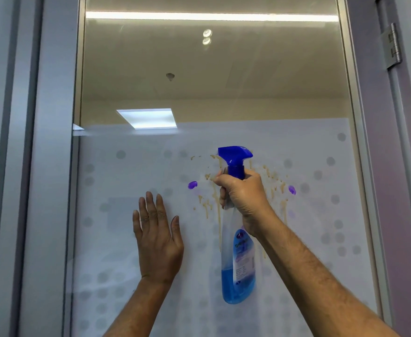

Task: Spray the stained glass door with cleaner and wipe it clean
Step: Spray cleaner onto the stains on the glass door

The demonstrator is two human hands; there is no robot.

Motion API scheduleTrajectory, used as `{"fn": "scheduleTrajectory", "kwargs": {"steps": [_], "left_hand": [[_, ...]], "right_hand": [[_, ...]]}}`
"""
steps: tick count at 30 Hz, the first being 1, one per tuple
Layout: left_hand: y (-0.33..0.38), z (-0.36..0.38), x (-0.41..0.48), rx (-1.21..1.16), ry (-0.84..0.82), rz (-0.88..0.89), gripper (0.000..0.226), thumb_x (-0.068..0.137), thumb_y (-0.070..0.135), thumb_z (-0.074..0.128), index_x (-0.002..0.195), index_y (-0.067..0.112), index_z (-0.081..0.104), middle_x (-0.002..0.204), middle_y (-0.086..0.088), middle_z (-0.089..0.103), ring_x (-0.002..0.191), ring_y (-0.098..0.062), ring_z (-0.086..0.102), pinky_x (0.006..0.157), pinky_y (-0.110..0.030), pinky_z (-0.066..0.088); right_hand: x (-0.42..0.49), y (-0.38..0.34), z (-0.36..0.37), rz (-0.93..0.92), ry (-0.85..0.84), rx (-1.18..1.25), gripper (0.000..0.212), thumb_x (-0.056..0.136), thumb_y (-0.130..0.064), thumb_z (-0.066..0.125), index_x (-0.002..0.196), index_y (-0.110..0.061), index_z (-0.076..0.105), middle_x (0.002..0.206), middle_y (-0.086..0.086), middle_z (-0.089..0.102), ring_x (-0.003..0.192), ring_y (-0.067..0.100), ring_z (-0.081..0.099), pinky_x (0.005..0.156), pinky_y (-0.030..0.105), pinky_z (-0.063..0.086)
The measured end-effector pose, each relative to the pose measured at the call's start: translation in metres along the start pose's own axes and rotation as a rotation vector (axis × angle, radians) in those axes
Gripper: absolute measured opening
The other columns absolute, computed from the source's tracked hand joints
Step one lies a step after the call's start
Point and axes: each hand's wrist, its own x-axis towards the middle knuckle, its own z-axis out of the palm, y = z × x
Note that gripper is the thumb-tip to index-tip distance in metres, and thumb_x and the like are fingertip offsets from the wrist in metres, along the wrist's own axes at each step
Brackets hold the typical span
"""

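Blue spray bottle (239,285) | right hand (243,195) grip curled round neck | left hand (157,239) flat, apparently on door (112,239)

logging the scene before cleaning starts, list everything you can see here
frosted glass door with grey dots: one, pale grey, fills the centre
tan dripping stains: many splatters, tan, mid-glass around the bottle's head
purple smears: two, purple, either side of the stains
clear plastic spray bottle with blue trigger: one, blue liquid low inside, right of centre
silver metal hinge: one, silver, upper right frame
left hand: one, fingers straight, against the glass
right hand: one, grips the bottle's neck
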Motion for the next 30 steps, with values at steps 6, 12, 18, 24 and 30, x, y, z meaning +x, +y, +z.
{"fn": "scheduleTrajectory", "kwargs": {"steps": [6, 12, 18, 24, 30], "left_hand": [[0.000, 0.000, 0.000, 0.005, 0.007, 0.005, 0.064, 0.108, 0.035, 0.031, 0.165, 0.006, 0.018, 0.174, -0.014, 0.014, 0.164, -0.027, 0.007, 0.133, -0.048, 0.009], [0.000, 0.001, 0.000, 0.010, 0.010, 0.005, 0.064, 0.109, 0.035, 0.029, 0.164, 0.006, 0.020, 0.174, -0.015, 0.015, 0.163, -0.028, 0.008, 0.132, -0.049, 0.011], [-0.001, 0.001, 0.000, 0.017, 0.012, 0.003, 0.063, 0.109, 0.035, 0.028, 0.164, 0.005, 0.019, 0.174, -0.015, 0.014, 0.163, -0.029, 0.008, 0.132, -0.052, 0.013], [0.000, 0.000, 0.000, 0.011, 0.009, 0.005, 0.064, 0.109, 0.035, 0.027, 0.164, 0.004, 0.018, 0.174, -0.016, 0.014, 0.163, -0.029, 0.008, 0.132, -0.052, 0.013], [-0.001, 0.000, 0.000, 0.011, -0.009, 0.011, 0.064, 0.110, 0.035, 0.027, 0.164, 0.004, 0.017, 0.174, -0.017, 0.013, 0.163, -0.029, 0.006, 0.132, -0.052, 0.010]], "right_hand": [[-0.018, 0.016, 0.001, 0.062, -0.045, -0.062, 0.011, 0.092, -0.004, 0.067, 0.104, -0.005, 0.066, 0.068, 0.007, 0.059, 0.056, 0.013, 0.055, 0.049, 0.022, 0.050], [-0.042, 0.030, -0.014, 0.105, -0.052, -0.105, 0.011, 0.093, -0.005, 0.066, 0.103, -0.004, 0.067, 0.066, 0.006, 0.059, 0.055, 0.013, 0.055, 0.049, 0.021, 0.050], [-0.066, 0.044, -0.041, 0.149, 0.001, -0.107, 0.010, 0.092, -0.002, 0.066, 0.102, -0.002, 0.068, 0.064, 0.008, 0.056, 0.054, 0.016, 0.051, 0.050, 0.026, 0.047], [-0.083, 0.054, -0.074, 0.165, 0.131, -0.105, 0.009, 0.092, 0.000, 0.066, 0.101, -0.002, 0.067, 0.063, 0.010, 0.057, 0.055, 0.019, 0.052, 0.050, 0.029, 0.048], [-0.082, 0.047, -0.102, 0.118, 0.352, -0.033, 0.010, 0.092, 0.000, 0.068, 0.102, -0.002, 0.069, 0.067, 0.011, 0.058, 0.055, 0.017, 0.051, 0.053, 0.033, 0.046]]}}
